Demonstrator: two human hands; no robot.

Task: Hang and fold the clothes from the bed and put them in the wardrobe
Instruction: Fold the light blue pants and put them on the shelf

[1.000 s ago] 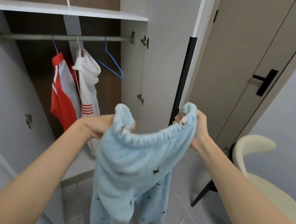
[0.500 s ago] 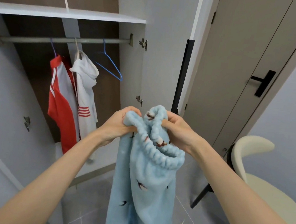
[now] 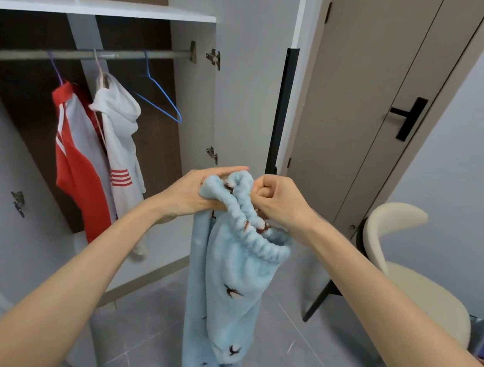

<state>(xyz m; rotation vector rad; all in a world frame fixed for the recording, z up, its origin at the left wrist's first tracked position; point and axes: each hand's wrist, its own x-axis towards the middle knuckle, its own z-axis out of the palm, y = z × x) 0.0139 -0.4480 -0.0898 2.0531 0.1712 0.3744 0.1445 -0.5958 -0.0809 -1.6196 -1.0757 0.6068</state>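
I hold the blue trousers point(image 3: 230, 289) up in front of me by their elastic waistband point(image 3: 254, 231). My left hand point(image 3: 193, 189) pinches one gathered end. My right hand point(image 3: 278, 200) is clenched round the other, and the two hands almost touch. The legs hang straight down below my grip, and I cannot see whether the hems reach the floor.

Up and to the left of my hands, well apart, the wardrobe point(image 3: 103, 9) stands open. Its rail point(image 3: 82, 53) carries a red top point(image 3: 82, 168), a white hoodie point(image 3: 117, 136) and an empty blue hanger point(image 3: 159, 98), which is the nearest of the three to my grip.

The fleece looks thick and heavy. If I free one hand to reach for that hanger, the whole weight hangs from a single pinch of bunched elastic, so it may slide out and drop. The waistband is doubled unevenly, so the legs could twist when I fold them. Draped over such a thin wire hanger, they might slip off one side.

I can read no brand, label or writing anywhere. The trousers show only small dark bird shapes, and the hoodie shows red stripes.
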